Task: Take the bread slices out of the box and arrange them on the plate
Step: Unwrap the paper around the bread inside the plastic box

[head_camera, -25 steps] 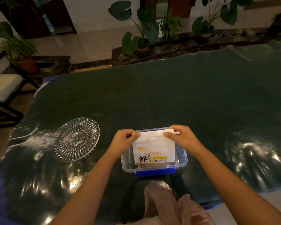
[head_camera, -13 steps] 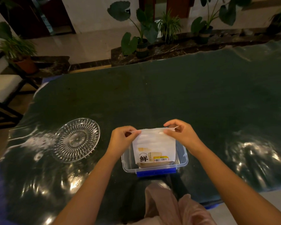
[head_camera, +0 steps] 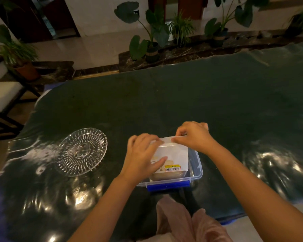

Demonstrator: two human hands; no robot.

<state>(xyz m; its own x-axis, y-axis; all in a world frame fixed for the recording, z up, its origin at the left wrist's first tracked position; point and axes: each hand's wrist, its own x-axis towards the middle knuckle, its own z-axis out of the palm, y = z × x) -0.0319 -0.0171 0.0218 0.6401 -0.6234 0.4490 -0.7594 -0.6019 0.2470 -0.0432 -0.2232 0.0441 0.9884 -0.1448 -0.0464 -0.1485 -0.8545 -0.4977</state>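
Note:
A white bread bag [head_camera: 175, 155] with a yellow barcode label stands upright in a clear plastic box [head_camera: 197, 169] with a blue latch at the near table edge. Brownish bread shows through the bag's clear bottom. My left hand [head_camera: 143, 157] wraps around the bag's left side and front, thumb across the label area. My right hand [head_camera: 193, 137] pinches the bag's top edge at the sealing strip. A clear cut-glass plate [head_camera: 81, 151] lies bare on the table to the left of the box.
The table [head_camera: 182, 102] has a dark green shiny cover with glare patches. A chair [head_camera: 2, 102] stands off the left edge. Potted plants [head_camera: 150, 41] line a ledge behind the table. My knees in pink cloth [head_camera: 182, 222] are below the near edge.
My left hand has slid from the bag's top left corner down onto its front and side. My right hand has moved left along the top strip.

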